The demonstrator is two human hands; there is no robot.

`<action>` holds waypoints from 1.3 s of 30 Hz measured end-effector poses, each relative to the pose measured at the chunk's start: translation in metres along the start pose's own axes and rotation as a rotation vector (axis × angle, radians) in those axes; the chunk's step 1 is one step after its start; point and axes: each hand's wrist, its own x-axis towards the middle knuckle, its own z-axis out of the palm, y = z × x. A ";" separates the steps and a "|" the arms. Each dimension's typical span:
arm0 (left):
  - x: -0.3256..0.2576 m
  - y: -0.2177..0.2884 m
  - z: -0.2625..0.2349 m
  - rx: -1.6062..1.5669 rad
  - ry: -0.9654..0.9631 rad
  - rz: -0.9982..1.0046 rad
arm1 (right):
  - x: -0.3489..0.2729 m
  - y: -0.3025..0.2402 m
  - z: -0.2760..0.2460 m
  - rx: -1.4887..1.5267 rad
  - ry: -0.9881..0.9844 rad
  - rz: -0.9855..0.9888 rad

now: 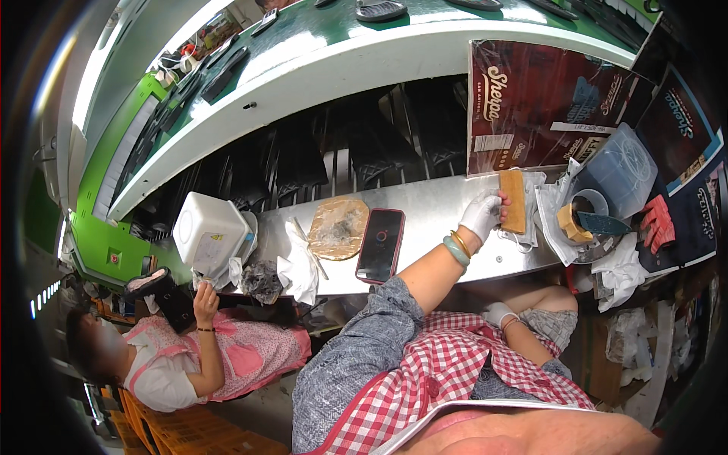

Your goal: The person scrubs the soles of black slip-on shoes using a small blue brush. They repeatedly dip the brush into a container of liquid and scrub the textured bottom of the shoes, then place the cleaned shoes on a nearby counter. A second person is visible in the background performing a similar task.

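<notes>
Wooden block (514, 200): tan, oblong, standing on end on the metal tabletop (432, 220), at its right part, on a scrap of white cloth (531, 220). My left hand (482, 214), in a white glove, had its grip clamped on the block's left edge, arm stretched forward with a green bangle (456, 251) and a gold one at the wrist.

My right hand (498, 312): also gloved white, low by my lap under the tabletop edge; I could not tell whether its grip was together or apart.

Phone (380, 245): red-cased, dark screen, flat on the tabletop left of my arm.

Round brown pad (338, 227): just beside the phone, on its left.

White plastic tub (208, 231): upturned, at the far left end, crumpled rags (299, 273) near it.

Clear plastic box (618, 171): right of the block, with a small tan piece (572, 224) and a dark tool below it.

Another person (189, 356): in a pink apron, seated at lower left, one hand raised.
</notes>
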 end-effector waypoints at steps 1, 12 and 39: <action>0.000 0.000 0.000 -0.007 0.003 -0.001 | 0.002 0.001 0.001 -0.007 -0.005 -0.006; -0.004 0.002 0.006 0.023 0.017 0.004 | 0.012 0.005 0.008 -0.088 -0.009 -0.026; -0.004 0.002 0.007 0.138 0.025 -0.042 | 0.005 0.005 0.004 -0.042 0.011 -0.020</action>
